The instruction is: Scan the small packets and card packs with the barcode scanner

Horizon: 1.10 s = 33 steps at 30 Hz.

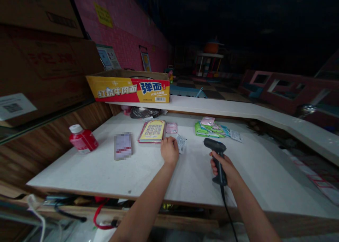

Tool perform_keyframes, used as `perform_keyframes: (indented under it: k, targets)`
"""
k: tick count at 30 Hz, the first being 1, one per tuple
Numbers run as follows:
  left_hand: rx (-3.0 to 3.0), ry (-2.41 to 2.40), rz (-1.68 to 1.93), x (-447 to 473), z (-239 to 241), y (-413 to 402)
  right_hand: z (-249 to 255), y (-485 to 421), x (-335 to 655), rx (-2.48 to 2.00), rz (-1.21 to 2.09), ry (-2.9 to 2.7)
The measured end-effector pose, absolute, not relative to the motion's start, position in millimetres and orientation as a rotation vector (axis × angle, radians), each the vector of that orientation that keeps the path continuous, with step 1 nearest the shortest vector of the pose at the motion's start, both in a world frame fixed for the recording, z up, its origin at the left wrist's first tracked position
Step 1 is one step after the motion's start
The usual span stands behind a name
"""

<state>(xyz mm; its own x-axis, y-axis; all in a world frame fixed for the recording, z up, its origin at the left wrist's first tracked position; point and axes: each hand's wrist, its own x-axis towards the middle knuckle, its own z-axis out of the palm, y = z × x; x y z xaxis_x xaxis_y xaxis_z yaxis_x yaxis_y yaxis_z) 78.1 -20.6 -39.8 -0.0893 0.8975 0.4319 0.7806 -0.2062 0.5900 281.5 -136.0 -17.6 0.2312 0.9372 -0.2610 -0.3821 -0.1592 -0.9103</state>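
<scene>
Head view: right of centre, my right hand [230,169] wraps its fingers round the scanner [217,149], whose cord [225,196] could snag on the desk [106,176]; mid-frame, my left hand [170,151] is at the silver packet [182,143], pinching or not I cannot tell, and a loose hold could let it slip.

Dim light in here, deep darkness up above! A pink brick wall [127,54] runs back beyond the far left corner of the white counter [148,167]; wood-grain panelling [57,137] hugs its left edge, a raised ledge [201,107] its far edge, and past that, checkered floor [196,83]!
</scene>
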Motion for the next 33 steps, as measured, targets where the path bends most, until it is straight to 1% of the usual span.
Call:
perform_keyframes:
  k: [3,5,8,11,16,19,25,29,33]
  targets:
    - [2.228,1.864,1.077,81.1,-31.0,-29.9,-22.1,-124.6,295.4,-1.051,1.375,-0.48]
    - [2.391,1.68,0.966,83.2,-28.2,-33.7,-27.4,-120.3,304.2,-0.894,1.456,-0.395]
    - [2.596,1.381,0.685,86.7,-28.6,-35.5,-37.0,-119.6,313.9,-0.68,1.531,-0.301]
    - [2.613,1.455,0.555,89.7,-32.3,-33.6,-43.6,-122.6,318.3,-0.566,1.531,-0.253]
    - [2.45,1.769,0.618,92.1,-40.2,-27.6,-44.0,-125.8,318.3,-0.533,1.531,-0.225]
    - [2.367,1.846,0.671,93.0,-43.6,-26.1,-44.0,-125.4,318.2,-0.518,1.545,-0.193]
    - [2.34,1.967,0.646,93.0,-43.0,-26.4,-46.1,-124.3,318.8,-0.506,1.542,-0.186]
    - [2.378,1.955,0.688,92.1,-40.0,-27.2,-43.5,-123.8,317.1,-0.506,1.511,-0.204]
    - [2.44,1.749,0.8,100.5,-33.3,-19.8,-40.4,-123.2,315.8,-0.473,1.453,-0.217]
